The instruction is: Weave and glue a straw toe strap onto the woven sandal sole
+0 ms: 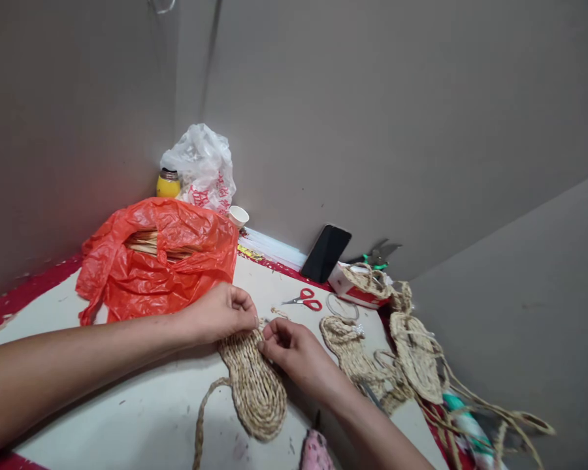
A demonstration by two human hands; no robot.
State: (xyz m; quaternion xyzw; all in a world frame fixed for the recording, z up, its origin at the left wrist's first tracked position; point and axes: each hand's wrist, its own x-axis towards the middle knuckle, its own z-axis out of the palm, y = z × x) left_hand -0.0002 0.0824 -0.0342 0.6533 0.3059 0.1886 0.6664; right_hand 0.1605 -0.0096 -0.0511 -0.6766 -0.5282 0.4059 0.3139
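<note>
Braided sole [257, 391] lies partly under left hand [227, 315], beside right hand [296, 352].

A small craft workspace, shown by scissors [300, 300], green-handled shears [378, 255] and braided soles [259, 391] on one table [147, 405].

On my feed the braided sole [257, 391] looks rough, matt, fibrous. Red bag [147, 281]: thin, crinkled, shiny plastic. White bag [206, 156]: crinkly, translucent plastic. Phone [326, 253] I see as smooth, glossy. Scissors [301, 299]: metal blades, plastic-looking handles. Wall [372, 130]: matt.
</note>
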